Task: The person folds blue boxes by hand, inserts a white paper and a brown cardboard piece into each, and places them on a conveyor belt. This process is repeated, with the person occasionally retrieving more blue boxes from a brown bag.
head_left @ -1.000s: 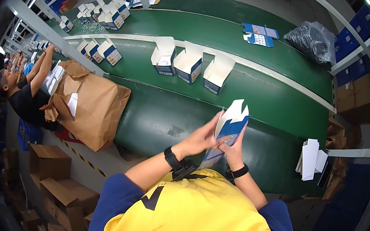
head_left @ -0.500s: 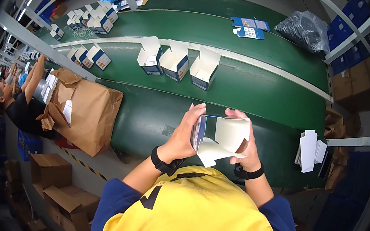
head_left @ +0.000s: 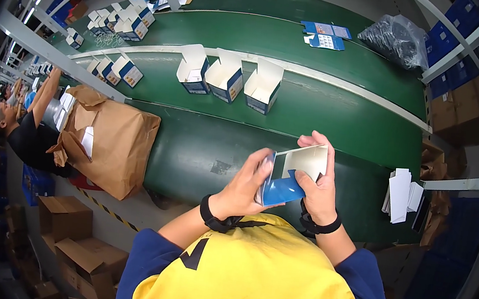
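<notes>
Between my hands, above the near green work surface, is a blue and white carton [head_left: 283, 192] with a pale inside. Around its left side my left hand [head_left: 242, 184] is closed, fingers along the wall. My right hand [head_left: 320, 186] grips the right side, its thumb on a blue flap and its fingers behind the white panel. Ahead, three open-topped cartons of the same look stand in a row: one at the left [head_left: 194, 71], one in the middle [head_left: 224, 77], one at the right [head_left: 263, 87].
A large brown paper bag [head_left: 123, 147] stands at left, beside a person in black [head_left: 39, 146]. White card pieces [head_left: 399, 196] lie at right. Farther off are flattened blue cartons [head_left: 326, 36], a clear bag of dark items [head_left: 395, 40] and more cartons [head_left: 129, 22].
The carton has turned in my hands. A blue flap now faces me where the white inner flaps were, and my right thumb has moved onto it.
</notes>
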A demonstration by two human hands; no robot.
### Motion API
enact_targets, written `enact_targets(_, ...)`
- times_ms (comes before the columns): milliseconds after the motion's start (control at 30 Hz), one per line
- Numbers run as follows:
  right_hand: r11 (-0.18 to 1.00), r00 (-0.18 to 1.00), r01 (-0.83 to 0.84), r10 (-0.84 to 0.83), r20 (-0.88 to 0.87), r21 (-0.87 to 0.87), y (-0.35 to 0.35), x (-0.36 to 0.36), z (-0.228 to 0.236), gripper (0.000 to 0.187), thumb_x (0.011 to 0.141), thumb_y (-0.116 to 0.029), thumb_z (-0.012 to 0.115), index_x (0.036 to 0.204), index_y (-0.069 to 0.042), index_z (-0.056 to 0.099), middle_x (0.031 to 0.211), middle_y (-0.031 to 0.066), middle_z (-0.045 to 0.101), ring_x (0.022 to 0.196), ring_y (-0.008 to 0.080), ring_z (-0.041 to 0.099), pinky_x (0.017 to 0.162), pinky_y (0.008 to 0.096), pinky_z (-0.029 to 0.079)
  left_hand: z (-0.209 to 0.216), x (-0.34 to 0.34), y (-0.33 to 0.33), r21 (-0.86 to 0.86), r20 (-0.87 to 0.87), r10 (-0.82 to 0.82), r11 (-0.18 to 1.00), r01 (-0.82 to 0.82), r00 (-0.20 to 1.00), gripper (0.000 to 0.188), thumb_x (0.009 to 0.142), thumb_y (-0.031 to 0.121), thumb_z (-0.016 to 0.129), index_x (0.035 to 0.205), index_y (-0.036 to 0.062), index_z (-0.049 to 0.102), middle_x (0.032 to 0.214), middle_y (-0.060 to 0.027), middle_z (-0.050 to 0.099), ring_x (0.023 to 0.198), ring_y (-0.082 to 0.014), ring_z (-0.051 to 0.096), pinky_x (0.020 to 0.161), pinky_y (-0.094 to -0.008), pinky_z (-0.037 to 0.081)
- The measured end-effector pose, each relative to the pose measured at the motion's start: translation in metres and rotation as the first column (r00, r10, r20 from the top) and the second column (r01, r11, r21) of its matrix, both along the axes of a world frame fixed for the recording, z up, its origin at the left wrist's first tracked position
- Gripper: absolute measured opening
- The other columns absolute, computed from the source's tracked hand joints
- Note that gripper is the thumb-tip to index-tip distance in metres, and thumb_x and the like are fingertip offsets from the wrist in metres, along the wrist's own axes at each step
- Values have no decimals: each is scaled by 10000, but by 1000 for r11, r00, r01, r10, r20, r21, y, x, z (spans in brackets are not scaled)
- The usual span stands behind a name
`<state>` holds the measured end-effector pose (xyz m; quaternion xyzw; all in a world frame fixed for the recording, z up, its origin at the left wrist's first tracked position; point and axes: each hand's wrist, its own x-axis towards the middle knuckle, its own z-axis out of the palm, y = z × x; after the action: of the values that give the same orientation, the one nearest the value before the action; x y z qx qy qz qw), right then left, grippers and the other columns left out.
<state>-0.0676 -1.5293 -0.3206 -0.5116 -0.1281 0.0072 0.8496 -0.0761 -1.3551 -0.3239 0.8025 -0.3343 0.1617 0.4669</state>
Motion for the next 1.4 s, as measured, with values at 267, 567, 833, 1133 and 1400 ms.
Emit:
enact_targets(267, 970, 990, -137, 139, 8, 202, -9, -4, 3, 666, 830, -197, 637, 1385, -65, 293, 1298, 127, 422, 1192, 214, 408, 995, 324, 314, 8, 8, 8, 1, 95, -121, 993, 121, 988, 629, 574, 206, 830, 1126, 157, 531, 1233, -232, 385, 1073, -415, 469, 858, -422, 449)
enact_targets(567, 863, 649, 179, 258, 716, -473, -28, 18, -5, 556, 837, -167, 640, 1329, -45, 412, 1369, 191, 373, 1223, 257, 414, 989, 331, 343, 18, 8, 6, -81, -117, -148, 987, 139, 982, 755, 547, 282, 852, 1177, 161, 453, 1214, -218, 400, 1094, -390, 463, 918, -469, 400)
enact_targets(833, 827, 968, -75, 195, 159, -557, -14, 2, 17, 485, 748, -138, 715, 1200, -56, 560, 1195, 147, 572, 1097, 234, 556, 918, 307, 430, 29, 11, 17, 93, 48, -253, 964, 248, 966, 864, 565, 297, 839, 1266, 172, 351, 1217, -197, 399, 1110, -396, 446, 1018, -566, 260)
enact_targets(1133, 774, 956, -144, 270, 114, -617, -15, 4, 18, 512, 757, -228, 719, 1192, -16, 553, 1162, 123, 597, 1022, 222, 600, 890, 316, 454, 28, 5, 22, 78, -92, -290, 952, 297, 953, 908, 579, 322, 833, 1299, 131, 314, 1225, -188, 393, 1149, -387, 419, 1047, -562, 207)
enact_targets(1400, 995, 997, 10, -18, 81, 98, 14, -6, 4, 930, 804, -708, 373, 1423, -44, 169, 1458, 144, 225, 1314, 283, 278, 1053, 402, 263, 23, 3, -21, -242, 35, -17, 970, 25, 999, 1008, 560, 383, 843, 1321, 50, 271, 1344, -221, 320, 1271, -405, 318, 1060, -514, 202)
